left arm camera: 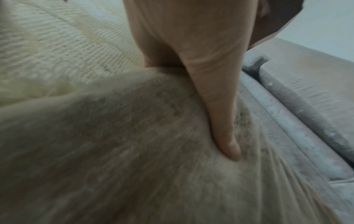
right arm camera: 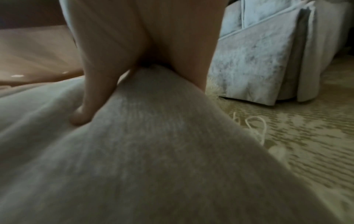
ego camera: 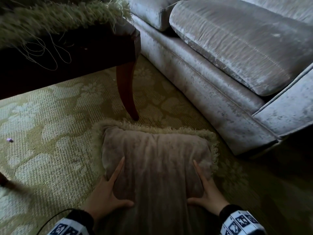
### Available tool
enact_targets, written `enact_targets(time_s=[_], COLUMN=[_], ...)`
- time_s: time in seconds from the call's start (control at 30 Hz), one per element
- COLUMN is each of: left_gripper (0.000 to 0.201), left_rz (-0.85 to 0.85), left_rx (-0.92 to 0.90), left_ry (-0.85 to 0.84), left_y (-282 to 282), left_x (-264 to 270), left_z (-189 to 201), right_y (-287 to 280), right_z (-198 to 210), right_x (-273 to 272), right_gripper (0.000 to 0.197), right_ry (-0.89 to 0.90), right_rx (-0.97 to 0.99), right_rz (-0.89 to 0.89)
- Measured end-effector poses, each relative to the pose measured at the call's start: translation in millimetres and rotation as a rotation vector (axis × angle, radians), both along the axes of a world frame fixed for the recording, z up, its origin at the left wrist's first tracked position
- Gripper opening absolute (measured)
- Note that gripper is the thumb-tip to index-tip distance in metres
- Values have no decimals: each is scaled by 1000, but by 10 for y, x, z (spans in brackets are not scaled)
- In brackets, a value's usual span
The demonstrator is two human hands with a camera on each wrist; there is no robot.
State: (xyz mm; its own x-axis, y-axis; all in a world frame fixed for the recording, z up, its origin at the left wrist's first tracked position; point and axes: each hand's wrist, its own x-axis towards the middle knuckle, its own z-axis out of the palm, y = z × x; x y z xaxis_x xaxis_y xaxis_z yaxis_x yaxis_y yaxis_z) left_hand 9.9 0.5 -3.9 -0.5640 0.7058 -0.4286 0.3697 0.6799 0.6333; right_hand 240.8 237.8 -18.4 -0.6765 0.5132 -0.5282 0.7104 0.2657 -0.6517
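Observation:
A brownish plush cushion (ego camera: 157, 160) with a shaggy pale fringe is held low over the carpet, close in front of me. My left hand (ego camera: 111, 189) grips its left side, forefinger stretched along the edge and thumb pressed into the top. My right hand (ego camera: 205, 190) grips the right side the same way. The left wrist view shows the left thumb (left arm camera: 220, 121) sunk into the cushion (left arm camera: 114, 151). In the right wrist view the right thumb (right arm camera: 91, 98) dents the cushion (right arm camera: 153, 151). The other fingers are hidden behind the cushion.
A silvery velvet sofa (ego camera: 237, 56) runs along the right, its arm (ego camera: 288, 116) nearest the cushion. A dark wooden table with a curved leg (ego camera: 127, 85) stands at the left under a shaggy throw (ego camera: 59, 16). Patterned carpet (ego camera: 42, 133) covers the floor.

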Motion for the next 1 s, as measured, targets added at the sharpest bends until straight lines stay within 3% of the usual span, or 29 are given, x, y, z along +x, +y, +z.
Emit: enact_targets(time_s=[0.13,0.23,0.63,0.77,1.0], left_gripper=[123,125,126,128,128], left_rz=[-6,-1,-20,-29,-99], left_rx=[103,130,345,384,498], left_ry=[55,104,182,196,268], left_y=[126,201,509,876,1888], left_x=[-109,-203,25,-57,-443], left_z=[409,983,3861,4820,6184], right_y=[-12,22,379,711,1474], right_z=[365,921,4219,5234,6639], right_x=[-95,-92,232,275,93], right_gripper=[120,121,123,123,123], right_ry=[59,150,130,213,296], right_rx=[66,98,216,272,391], right_rz=[-70,-104,-135,-145,-208])
